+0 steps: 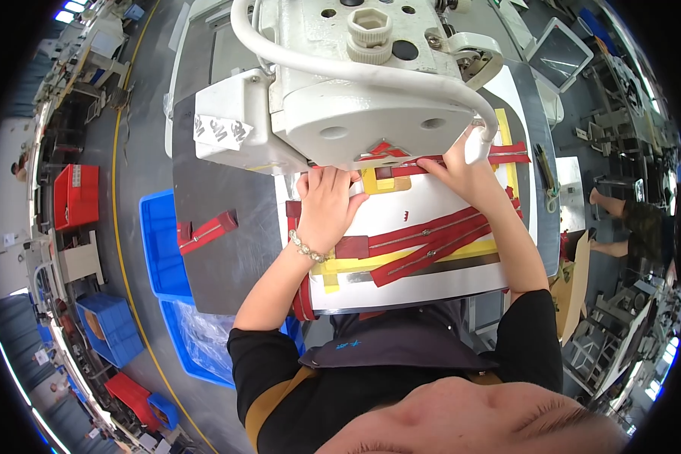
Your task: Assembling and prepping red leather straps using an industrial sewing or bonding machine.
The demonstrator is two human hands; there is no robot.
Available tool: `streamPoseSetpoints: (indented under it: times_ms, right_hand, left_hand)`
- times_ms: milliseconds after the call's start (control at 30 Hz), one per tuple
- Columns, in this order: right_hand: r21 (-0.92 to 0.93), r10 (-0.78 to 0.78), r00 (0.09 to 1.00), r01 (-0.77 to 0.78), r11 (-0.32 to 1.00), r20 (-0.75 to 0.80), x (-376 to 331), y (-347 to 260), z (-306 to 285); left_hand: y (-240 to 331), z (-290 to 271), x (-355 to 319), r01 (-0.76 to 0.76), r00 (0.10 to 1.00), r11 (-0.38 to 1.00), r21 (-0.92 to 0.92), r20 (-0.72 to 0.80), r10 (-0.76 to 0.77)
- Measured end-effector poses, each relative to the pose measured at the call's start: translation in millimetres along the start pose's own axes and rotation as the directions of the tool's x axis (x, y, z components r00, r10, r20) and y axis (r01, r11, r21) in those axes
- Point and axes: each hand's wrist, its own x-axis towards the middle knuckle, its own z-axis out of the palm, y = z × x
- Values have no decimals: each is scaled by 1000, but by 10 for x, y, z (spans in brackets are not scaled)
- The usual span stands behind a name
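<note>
A large white sewing machine fills the far middle, its head over a white work board. My left hand lies on the board with fingers stretched under the machine's front edge and thumb apart, beside a yellow-edged guide. A red zipper runs sideways under the machine front. My right hand is on this zipper, thumb along it; its other fingers are partly hidden by the machine's white hose. Nearer me lie more red zippers with metal teeth, over yellow tape.
Left on the dark table lies a short red zipper. Blue bins stand beside the table's left side, one with clear plastic. Scissors lie at the right. A cardboard box stands at the near right. Another person's legs show farther right.
</note>
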Motion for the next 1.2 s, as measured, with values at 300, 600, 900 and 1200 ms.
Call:
streamPoseSetpoints:
  times_ms: [300, 600, 900, 1200]
  right_hand:
    - [50, -98, 990, 93, 994, 106, 43, -29, 73]
    - [545, -104, 972, -27, 838, 209, 84, 57, -4]
    - [713, -119, 913, -218, 666, 390, 167, 89, -58]
    - [686, -33, 932, -240, 687, 360, 135, -78, -9]
  left_hand:
    - [-20, -39, 16, -16, 997, 997, -82, 79, 23]
    - [18, -66, 28, -67, 998, 997, -22, 2, 67]
    - [2, -55, 12, -77, 997, 997, -5, -11, 77]
    - [16, -50, 27, -95, 995, 995, 2, -24, 95]
